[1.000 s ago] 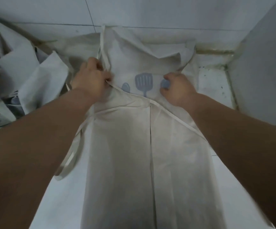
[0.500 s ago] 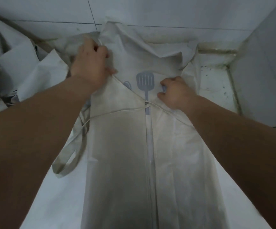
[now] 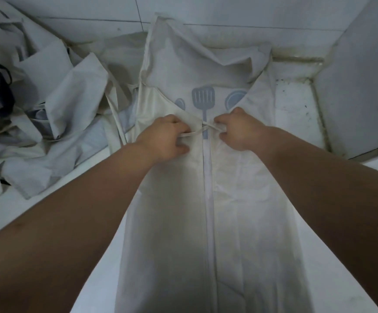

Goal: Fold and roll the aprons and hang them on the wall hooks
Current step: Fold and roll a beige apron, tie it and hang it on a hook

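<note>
Head view: left hand [image 3: 165, 135] and right hand [image 3: 241, 129] pinch ties [image 3: 194, 133]; apron [image 3: 172, 222] hem cropped.

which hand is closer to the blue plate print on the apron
Right. The right hand sits just below the blue plate print; the left hand is across the spatula print, lower left.

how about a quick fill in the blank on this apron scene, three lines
1. With the left hand and right hand each pinching a tie, ____ hands are occupied.
2. The slotted utensil printed on the apron is a blue ____.
3. The heap of other aprons lies on the person's ____ side.
Missing: both; spatula; left.
</note>
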